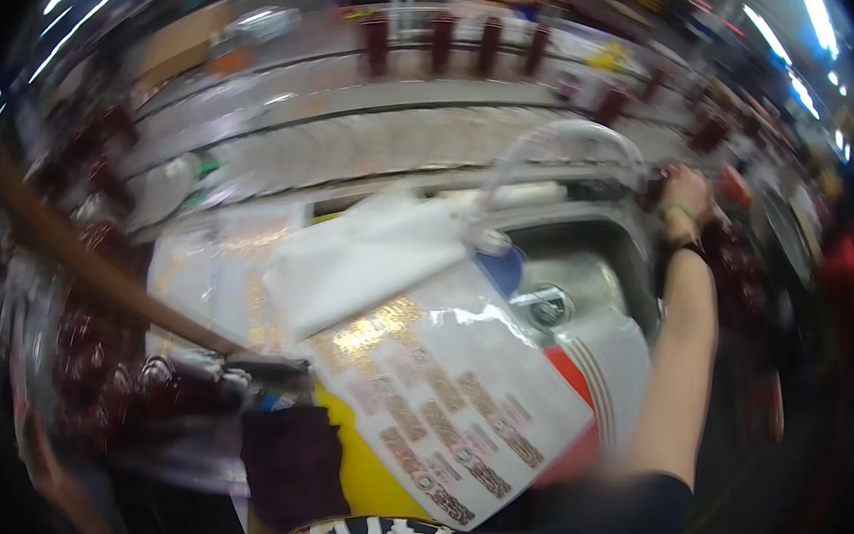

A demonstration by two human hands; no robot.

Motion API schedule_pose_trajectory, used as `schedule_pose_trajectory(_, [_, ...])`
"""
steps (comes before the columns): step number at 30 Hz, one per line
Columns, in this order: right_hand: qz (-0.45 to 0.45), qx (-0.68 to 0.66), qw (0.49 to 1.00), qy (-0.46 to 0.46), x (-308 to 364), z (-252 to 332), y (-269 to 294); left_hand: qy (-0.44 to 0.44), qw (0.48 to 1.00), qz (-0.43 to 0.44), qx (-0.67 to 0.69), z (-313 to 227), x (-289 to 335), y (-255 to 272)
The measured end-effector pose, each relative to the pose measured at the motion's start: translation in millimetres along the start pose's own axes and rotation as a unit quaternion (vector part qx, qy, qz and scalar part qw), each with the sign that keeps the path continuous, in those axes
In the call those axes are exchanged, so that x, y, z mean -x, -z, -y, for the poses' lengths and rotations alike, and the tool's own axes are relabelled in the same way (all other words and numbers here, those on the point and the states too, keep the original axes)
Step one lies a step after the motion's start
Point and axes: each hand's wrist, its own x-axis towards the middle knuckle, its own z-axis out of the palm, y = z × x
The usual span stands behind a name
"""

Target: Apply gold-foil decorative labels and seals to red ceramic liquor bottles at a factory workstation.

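My right arm stretches forward along the right side. My right hand (688,194), with a green band and a dark band at the wrist, is curled around a dark red glossy cup (658,185) beyond the sink's right corner; blur softens the fingers. At the lower left edge, a blurred skin-toned shape that looks like my left hand (55,474) is beside many dark red glossy pieces (102,382); its fingers cannot be made out. Between the arms lies a printed sheet in clear plastic (436,408), over a yellow sheet (361,463).
A metal sink (604,251) with an arched pale tube (568,128) lies ahead. White sheeting (368,257) covers its left side. Dark red tumblers (440,45) line the back shelf above a row of clear discs (357,141). A brown bar (96,271) crosses at left.
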Motion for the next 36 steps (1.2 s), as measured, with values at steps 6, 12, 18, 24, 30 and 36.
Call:
schedule_pose_trajectory(6, [0.185, -0.033, 0.97, -0.153, -45.1, -7.6, -23.8, -0.002, 0.999, -0.027, -0.028, 61.2, -43.8, 44.7])
schedule_pose_trajectory(12, [0.132, -0.053, 0.988, -0.054, -35.3, -37.6, -54.0, 0.085, 0.995, 0.058, -0.014, 64.4, -114.2, 45.3])
schedule_pose_trajectory(18, [0.077, -0.104, 0.991, 0.046, 5.4, -68.3, -31.1, 0.071, 0.939, 0.314, -0.118, 84.9, -222.7, -7.5])
schedule_pose_trajectory(24, [0.027, -0.164, 0.972, 0.164, 79.1, -87.2, 28.4, -0.047, 0.88, 0.416, -0.225, 172.8, -293.4, -122.4])
schedule_pose_trajectory(30, [0.079, -0.185, 0.968, 0.148, 182.1, -35.1, 176.3, -0.247, 0.867, 0.381, -0.205, 306.8, -308.9, -200.4])
schedule_pose_trajectory(36, [0.025, -0.206, 0.977, 0.041, 298.2, -19.3, 320.6, -0.227, 0.892, 0.36, -0.155, 373.9, -332.1, -257.0])
